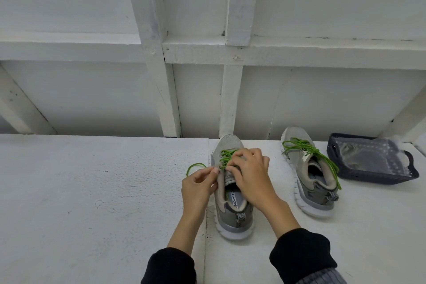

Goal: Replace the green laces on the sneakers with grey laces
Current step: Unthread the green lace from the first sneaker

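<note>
Two hands [199, 185] [250, 173], two sneakers [232, 191] [309, 173], green laces [227, 157].

Dark mesh basket [345, 174] w/ clear plastic bag [368, 154] inside sits at far right on white painted table [92, 191], white wood-framed wall [196, 53] behind.

two sneakers stand on the table [92, 191], toes toward the wall [299, 99] behind it. the near sneaker [232, 210] sits in the middle, with the left hand [199, 185] at its left side and the right hand [250, 173] over its laces [227, 157]. the second sneaker [309, 175] lies to its right, apart from it. a basket [368, 159] sits further right, just beside that sneaker, with a plastic bag [371, 153] in it.
</note>
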Demonstrator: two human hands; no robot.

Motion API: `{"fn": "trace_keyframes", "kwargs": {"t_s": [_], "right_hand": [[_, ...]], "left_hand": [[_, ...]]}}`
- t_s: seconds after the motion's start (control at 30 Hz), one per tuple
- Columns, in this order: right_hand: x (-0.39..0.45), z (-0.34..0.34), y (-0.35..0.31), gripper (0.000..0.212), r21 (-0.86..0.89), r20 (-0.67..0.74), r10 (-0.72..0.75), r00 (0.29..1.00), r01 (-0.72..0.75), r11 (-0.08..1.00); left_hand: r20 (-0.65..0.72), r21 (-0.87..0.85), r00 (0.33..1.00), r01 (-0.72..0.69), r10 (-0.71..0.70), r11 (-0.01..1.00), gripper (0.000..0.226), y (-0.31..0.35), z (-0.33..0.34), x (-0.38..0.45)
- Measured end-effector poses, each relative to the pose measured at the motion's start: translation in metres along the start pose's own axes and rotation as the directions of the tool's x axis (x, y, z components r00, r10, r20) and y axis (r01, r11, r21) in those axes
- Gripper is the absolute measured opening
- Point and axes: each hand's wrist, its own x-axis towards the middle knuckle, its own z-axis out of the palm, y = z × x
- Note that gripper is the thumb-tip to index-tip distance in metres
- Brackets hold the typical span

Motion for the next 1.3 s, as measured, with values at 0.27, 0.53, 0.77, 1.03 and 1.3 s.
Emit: {"fn": "trace_keyframes", "kwargs": {"t_s": [0.27,0.53,0.77,1.03,1.3], "right_hand": [[-0.001,-0.034,-0.012,0.010,0.911,0.055,0.298,0.953,-0.170,0.375],[-0.004,-0.033,-0.004,0.017,0.120,0.095,0.150,0.984,-0.161,0.980],[-0.004,-0.018,-0.002,0.014,0.323,0.103,0.226,0.969,-0.248,0.913],[-0.004,-0.030,0.009,0.022,0.961,0.168,0.496,0.852,-0.253,0.109],[-0.015,-0.019,0.047,0.017,0.394,-0.122,0.403,0.907,-0.329,0.858]], "left_hand": [[0.004,0.046,0.999,-0.033,0.033,0.998,0.014,-0.006,0.000,0.000],[0.011,0.072,0.997,-0.076,0.076,0.994,0.013,-0.007,0.000,-0.001],[0.012,0.085,0.995,-0.095,0.095,0.992,0.014,-0.008,-0.001,-0.001],[-0.017,0.149,0.994,-0.109,0.112,0.983,0.011,-0.012,0.000,0.002],[-0.034,0.189,0.991,-0.119,0.127,0.975,0.010,-0.010,0.000,-0.001]]}}
